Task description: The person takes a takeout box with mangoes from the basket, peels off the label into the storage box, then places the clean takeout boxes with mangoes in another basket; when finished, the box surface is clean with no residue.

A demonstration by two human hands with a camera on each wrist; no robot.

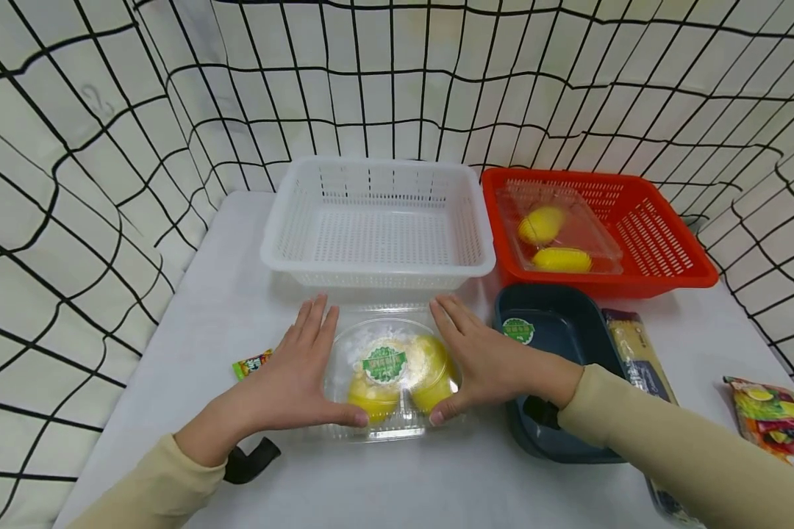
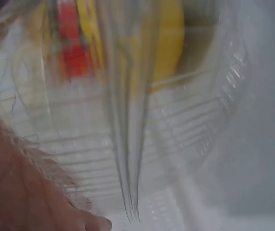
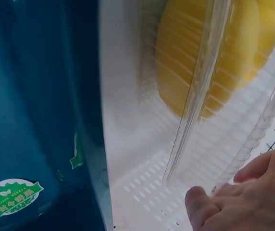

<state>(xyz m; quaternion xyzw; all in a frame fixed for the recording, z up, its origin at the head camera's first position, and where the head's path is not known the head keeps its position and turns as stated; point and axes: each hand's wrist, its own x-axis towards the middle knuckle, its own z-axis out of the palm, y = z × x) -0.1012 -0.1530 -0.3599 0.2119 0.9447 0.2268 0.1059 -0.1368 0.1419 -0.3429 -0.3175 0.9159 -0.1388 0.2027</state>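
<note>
A clear lidded plastic box point(image 1: 387, 323) with a green-and-white label point(image 1: 384, 364) and yellow fruit point(image 1: 431, 373) inside lies between the two hands. My left hand point(image 1: 291, 375) touches its left side, fingers extended and thumb at the near edge. On the right side rests my right hand point(image 1: 486, 360), its fingers straight along the lid. In the left wrist view the ribbed box wall point(image 2: 94, 163) is close up beside the left hand point(image 2: 26, 187). The right wrist view has yellow fruit point(image 3: 190, 53) behind the clear wall and the right hand point(image 3: 253, 197) at the box's edge.
Behind the box stands a white basket point(image 1: 377, 275). A red basket point(image 1: 675, 283) holds another clear box with yellow fruit. A dark blue tub point(image 1: 562, 448), a long package point(image 1: 642, 353) and a colourful bag point(image 1: 774, 426) lie right; a small packet point(image 1: 251, 364) lies left.
</note>
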